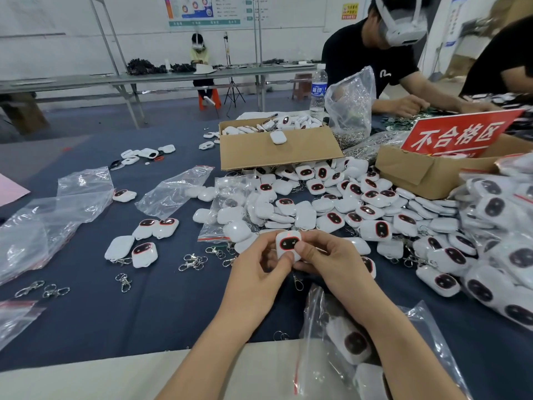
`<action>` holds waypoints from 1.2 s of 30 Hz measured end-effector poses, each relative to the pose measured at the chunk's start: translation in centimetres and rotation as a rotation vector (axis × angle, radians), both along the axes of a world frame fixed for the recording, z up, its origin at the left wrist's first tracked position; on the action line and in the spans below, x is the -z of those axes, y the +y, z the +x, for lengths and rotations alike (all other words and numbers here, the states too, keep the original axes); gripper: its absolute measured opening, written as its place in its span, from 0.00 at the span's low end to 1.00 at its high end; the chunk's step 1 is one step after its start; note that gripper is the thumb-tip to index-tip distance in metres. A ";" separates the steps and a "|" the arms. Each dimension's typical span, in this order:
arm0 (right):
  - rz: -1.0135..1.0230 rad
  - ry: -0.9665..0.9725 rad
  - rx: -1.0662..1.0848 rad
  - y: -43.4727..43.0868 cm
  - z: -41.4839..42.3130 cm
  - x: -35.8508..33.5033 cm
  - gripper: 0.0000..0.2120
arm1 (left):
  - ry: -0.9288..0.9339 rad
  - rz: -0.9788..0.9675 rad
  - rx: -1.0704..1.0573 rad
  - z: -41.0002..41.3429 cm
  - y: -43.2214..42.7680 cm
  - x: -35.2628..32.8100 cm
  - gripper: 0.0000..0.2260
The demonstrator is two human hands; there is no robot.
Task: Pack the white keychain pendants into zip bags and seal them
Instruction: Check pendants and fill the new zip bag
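Both hands hold one white keychain pendant with a dark, red-rimmed face above the blue table. My left hand grips its lower left side; my right hand pinches its right edge, thumb on the face. Its metal clasp dangles below. A large heap of the same pendants lies just beyond and to the right. Under my right forearm a clear zip bag holds pendants. Empty zip bags lie to the left.
Loose clasps and a few pendants lie left of my hands. An open cardboard box of pendants stands behind the heap, another box with a red sign at the right. Two people work across the table; a water bottle stands there.
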State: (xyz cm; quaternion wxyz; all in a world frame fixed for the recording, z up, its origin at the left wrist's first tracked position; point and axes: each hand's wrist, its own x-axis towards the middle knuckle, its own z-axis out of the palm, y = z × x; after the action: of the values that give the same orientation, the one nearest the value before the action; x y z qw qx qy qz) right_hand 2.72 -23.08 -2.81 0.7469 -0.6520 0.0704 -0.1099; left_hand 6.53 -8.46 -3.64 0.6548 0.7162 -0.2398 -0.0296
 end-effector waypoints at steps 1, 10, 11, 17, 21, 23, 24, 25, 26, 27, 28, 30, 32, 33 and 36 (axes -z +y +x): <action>0.000 -0.001 0.002 0.0 0.0 0.0 0.04 | -0.004 0.001 0.000 0.0 0.0 0.0 0.13; -0.004 -0.035 -0.012 0.2 -0.2 -0.3 0.09 | -0.074 0.016 -0.176 0.0 -0.3 0.0 0.10; -0.009 -0.052 -0.030 0.2 -0.3 -0.3 0.10 | -0.148 0.066 -0.202 0.0 -0.2 0.0 0.10; 0.036 -0.152 -0.107 0.1 -0.8 -0.8 0.05 | -0.341 0.095 -0.255 -0.5 -0.2 -0.1 0.09; 0.137 -0.175 -0.177 0.0 -0.9 -0.8 0.06 | -0.300 0.063 -0.228 -0.5 -0.1 -0.2 0.07; 0.169 -0.177 -0.202 0.1 -0.8 -0.9 0.07 | -0.301 0.062 -0.242 -0.5 -0.1 -0.3 0.10; 0.176 -0.173 -0.213 0.1 -0.7 -0.7 0.08 | -0.301 0.055 -0.252 -0.5 -0.1 -0.4 0.11; 0.184 -0.164 -0.217 0.1 -0.7 -0.7 0.09 | -0.300 0.041 -0.256 -0.5 -0.1 -0.5 0.10; 0.193 -0.151 -0.218 0.0 -0.7 -0.7 0.12 | -0.293 0.022 -0.250 -0.6 -0.1 -0.6 0.10; 0.194 -0.135 -0.221 -0.1 -0.6 -0.5 0.15 | -0.265 0.000 -0.228 -0.7 -0.1 -0.6 0.09; 0.183 -0.121 -0.223 -0.3 -0.6 -0.3 0.18 | -0.205 -0.017 -0.187 -0.8 -0.1 -0.8 0.07; 0.122 -0.111 -0.227 -0.4 -0.6 -0.3 0.14 | -0.056 -0.033 -0.103 -1.0 0.0 -0.9 0.03; 0.047 -0.095 -0.258 -0.4 -0.7 -0.1 0.11 | 0.033 -0.030 -0.088 -0.8 0.1 -0.9 0.07; 0.027 -0.088 -0.267 -0.4 -0.7 0.0 0.15 | 0.065 -0.019 -0.088 -0.6 0.1 -0.9 0.12; -0.006 -0.089 -0.205 -0.4 -0.6 0.1 0.16 | 0.116 -0.009 -0.077 -0.5 0.1 -1.0 0.18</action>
State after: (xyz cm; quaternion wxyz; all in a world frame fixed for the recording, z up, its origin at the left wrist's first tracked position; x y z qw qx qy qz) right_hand 2.08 -23.45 -2.95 0.7548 -0.6523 -0.0304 -0.0619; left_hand 6.04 -8.35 -2.66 0.6715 0.7190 -0.1737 -0.0448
